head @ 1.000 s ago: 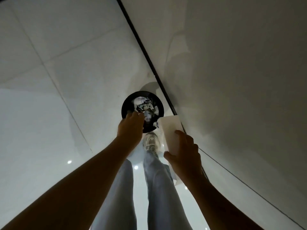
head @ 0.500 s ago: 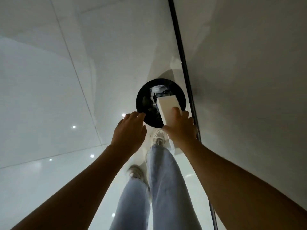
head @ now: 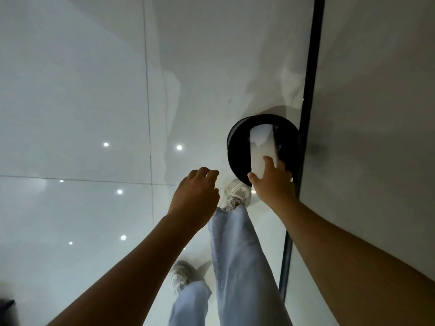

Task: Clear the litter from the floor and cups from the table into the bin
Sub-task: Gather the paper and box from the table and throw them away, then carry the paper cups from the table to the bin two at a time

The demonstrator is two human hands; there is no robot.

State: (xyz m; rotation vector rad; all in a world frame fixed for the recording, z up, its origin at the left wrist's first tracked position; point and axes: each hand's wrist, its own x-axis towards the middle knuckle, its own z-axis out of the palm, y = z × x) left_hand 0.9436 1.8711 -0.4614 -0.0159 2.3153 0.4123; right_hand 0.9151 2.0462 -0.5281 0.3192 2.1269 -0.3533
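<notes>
**Let the cup go over the bin mouth**

Your right hand pinches the base end of a white paper cup, thumb on one side and fingers on the other. The cup's open end points away from you, directly over the mouth of the round black bin standing on the tiled floor beside the wall's dark skirting strip. Keep the cup centred over the opening, then spread your fingers so it drops straight in. Your left hand hangs loosely curled and holds nothing, just left of the bin.
</notes>
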